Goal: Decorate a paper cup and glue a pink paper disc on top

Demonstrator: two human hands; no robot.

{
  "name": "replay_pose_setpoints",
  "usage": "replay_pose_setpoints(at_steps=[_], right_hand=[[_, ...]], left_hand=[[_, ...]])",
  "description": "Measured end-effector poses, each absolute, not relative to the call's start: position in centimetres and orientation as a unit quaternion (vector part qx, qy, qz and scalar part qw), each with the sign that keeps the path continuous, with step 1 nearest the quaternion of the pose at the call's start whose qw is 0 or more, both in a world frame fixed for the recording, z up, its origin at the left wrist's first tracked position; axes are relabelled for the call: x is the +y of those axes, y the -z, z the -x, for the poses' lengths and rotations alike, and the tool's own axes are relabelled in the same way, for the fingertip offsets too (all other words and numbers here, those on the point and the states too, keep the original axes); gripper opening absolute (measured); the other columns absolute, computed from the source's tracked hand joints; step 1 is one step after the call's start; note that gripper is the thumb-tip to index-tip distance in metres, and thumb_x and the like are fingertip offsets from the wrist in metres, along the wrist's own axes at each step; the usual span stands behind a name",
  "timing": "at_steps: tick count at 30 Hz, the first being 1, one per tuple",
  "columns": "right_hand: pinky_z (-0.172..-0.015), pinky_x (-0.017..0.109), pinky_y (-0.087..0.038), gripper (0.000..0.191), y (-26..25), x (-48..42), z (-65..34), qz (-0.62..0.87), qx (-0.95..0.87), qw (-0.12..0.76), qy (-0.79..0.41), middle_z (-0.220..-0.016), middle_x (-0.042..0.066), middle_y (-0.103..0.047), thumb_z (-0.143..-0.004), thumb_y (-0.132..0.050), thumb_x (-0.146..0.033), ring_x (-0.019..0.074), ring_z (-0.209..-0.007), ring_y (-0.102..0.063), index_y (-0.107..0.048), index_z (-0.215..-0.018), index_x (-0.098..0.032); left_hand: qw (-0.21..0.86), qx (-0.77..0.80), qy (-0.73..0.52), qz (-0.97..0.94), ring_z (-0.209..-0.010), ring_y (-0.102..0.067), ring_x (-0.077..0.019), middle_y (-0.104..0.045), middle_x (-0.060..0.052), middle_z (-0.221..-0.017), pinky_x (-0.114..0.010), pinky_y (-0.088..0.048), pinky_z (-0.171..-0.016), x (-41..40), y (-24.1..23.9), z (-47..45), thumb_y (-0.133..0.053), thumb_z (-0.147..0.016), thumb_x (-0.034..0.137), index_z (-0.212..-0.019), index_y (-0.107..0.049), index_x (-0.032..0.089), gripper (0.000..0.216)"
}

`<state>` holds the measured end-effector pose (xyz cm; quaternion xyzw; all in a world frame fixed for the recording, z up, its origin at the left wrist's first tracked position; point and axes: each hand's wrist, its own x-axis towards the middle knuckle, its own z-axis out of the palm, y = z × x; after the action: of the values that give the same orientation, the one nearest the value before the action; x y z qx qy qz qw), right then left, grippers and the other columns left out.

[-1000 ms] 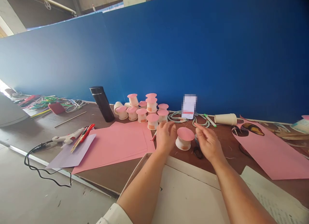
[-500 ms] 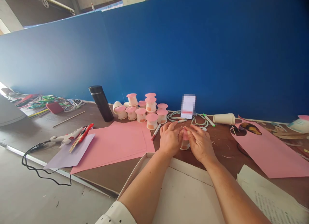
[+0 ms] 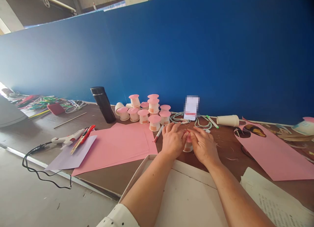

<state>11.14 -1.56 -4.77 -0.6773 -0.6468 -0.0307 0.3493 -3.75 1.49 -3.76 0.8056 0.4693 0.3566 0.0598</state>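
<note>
From here I see the left hand (image 3: pixel 173 138) and right hand (image 3: pixel 204 143) close together, clasped on the pink top (image 3: pixel 188 139) of a small paper cup (image 3: pixel 188 148) on the table (image 3: pixel 227 150), right of clustered pink-capped cups (image 3: pixel 154 123) and nearer than the phone (image 3: pixel 191 107).

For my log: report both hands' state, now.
Left hand: on the pink-topped cup; closed or not, cannot tell.
Right hand: on that cup; also unclear.

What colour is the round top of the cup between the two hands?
The round top is pink; the head view shows it, though partly covered.
</note>
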Motion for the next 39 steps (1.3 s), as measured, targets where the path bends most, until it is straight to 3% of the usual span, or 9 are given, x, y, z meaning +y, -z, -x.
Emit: replay_pose_setpoints(at_steps=[17, 30, 39], right_hand=[[-0.109, 0.055, -0.041, 0.048, 4.5, -1.7, -10.6, 0.673, -0.653, 0.346, 0.024, -0.141, 0.007, -0.063, -0.103, -0.034, -0.046, 0.0335, -0.129, -0.052, -0.074, -0.125, -0.03], [-0.107, 0.059, -0.043, 0.042, 3.9, -2.1, -10.0, 0.691, -0.645, 0.325, 0.026, -0.142, 0.005, -0.063, -0.104, -0.039, -0.041, 0.0333, -0.131, -0.053, -0.075, -0.123, -0.03], [-0.108, 0.054, -0.045, 0.049, 4.4, -2.4, -10.3, 0.69, -0.641, 0.331, 0.054, -0.147, 0.007, -0.059, -0.106, -0.032, -0.043, 0.0317, -0.13, -0.053, -0.066, -0.138, -0.027]], left_hand=[[0.06, 0.471, -0.364, -0.801, -0.135, -0.045, -0.0309, -0.062, -0.006, -0.144, -0.053, -0.03, -0.116, 1.4, 4.0, 3.7, -0.041, -0.104, 0.042, -0.117, -0.075, 0.028, 0.039], [0.003, 0.474, -0.37, -0.799, -0.13, -0.051, -0.028, -0.068, -0.002, -0.137, -0.052, -0.038, -0.112, 1.2, 4.1, 3.7, -0.045, -0.104, 0.039, -0.106, -0.078, 0.028, 0.035], [0.002, 0.474, -0.363, -0.802, -0.131, -0.051, -0.028, -0.067, -0.003, -0.137, -0.052, -0.038, -0.113, 1.2, 4.3, 3.8, -0.045, -0.104, 0.041, -0.111, -0.077, 0.029, 0.035]])
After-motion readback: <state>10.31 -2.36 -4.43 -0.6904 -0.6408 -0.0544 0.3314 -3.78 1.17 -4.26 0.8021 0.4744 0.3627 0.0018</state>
